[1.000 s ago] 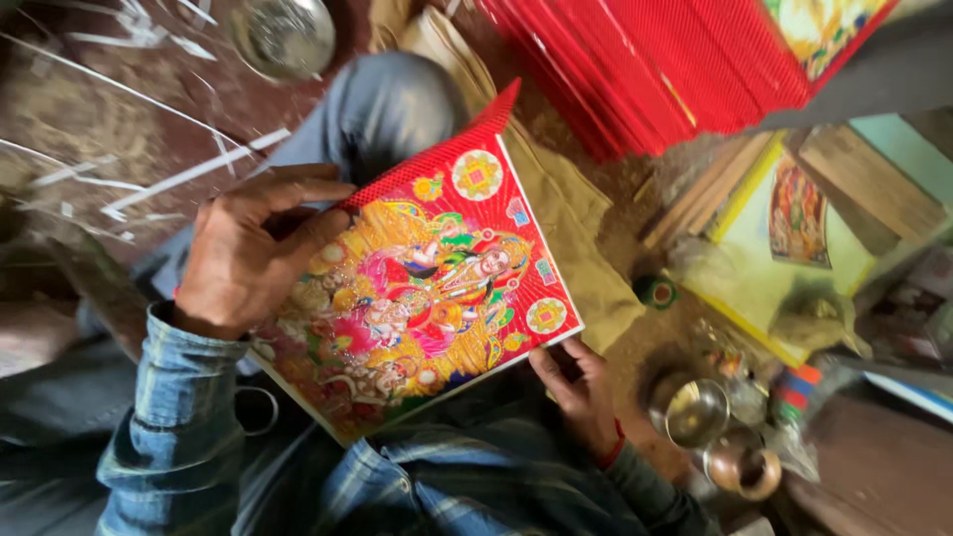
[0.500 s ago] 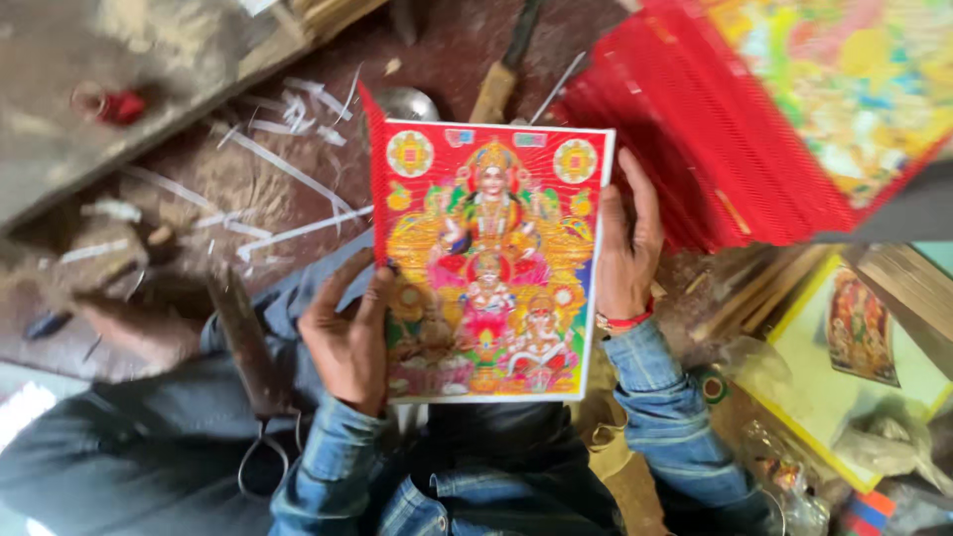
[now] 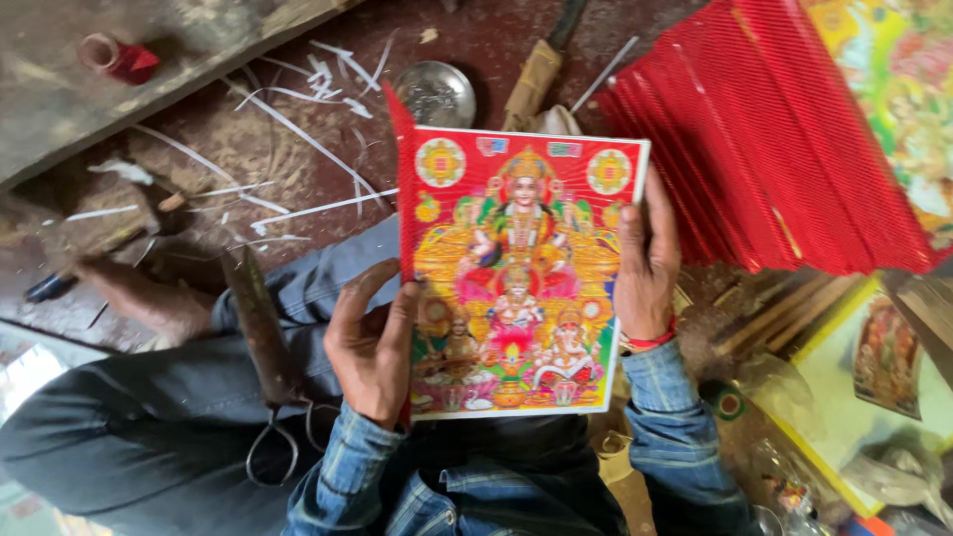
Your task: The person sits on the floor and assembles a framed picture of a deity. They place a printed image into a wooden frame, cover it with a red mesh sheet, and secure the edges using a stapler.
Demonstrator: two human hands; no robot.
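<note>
**Both hands on the picture card**

Your left hand (image 3: 372, 342) grips the left edge of the bright religious picture card (image 3: 516, 268), your right hand (image 3: 645, 263) clamps its right edge — held flat above your lap. Scissors (image 3: 268, 347) rest on your trouser leg; a stack of red cards (image 3: 764, 129) lies just beyond.

A: Item: lighting. Soft, even daylight fell from above; the glossy picture card (image 3: 518, 273) was bright, without harsh glare.

B: Shadows?

A: Faint ones lay left of the card, under the paper strips (image 3: 298, 139). A pale overexposed patch sat far below-left of the card.

B: Sharpness?

A: The card was fairly crisp; the red stack (image 3: 764, 139) to the card's right was smeared and blurred.
</note>
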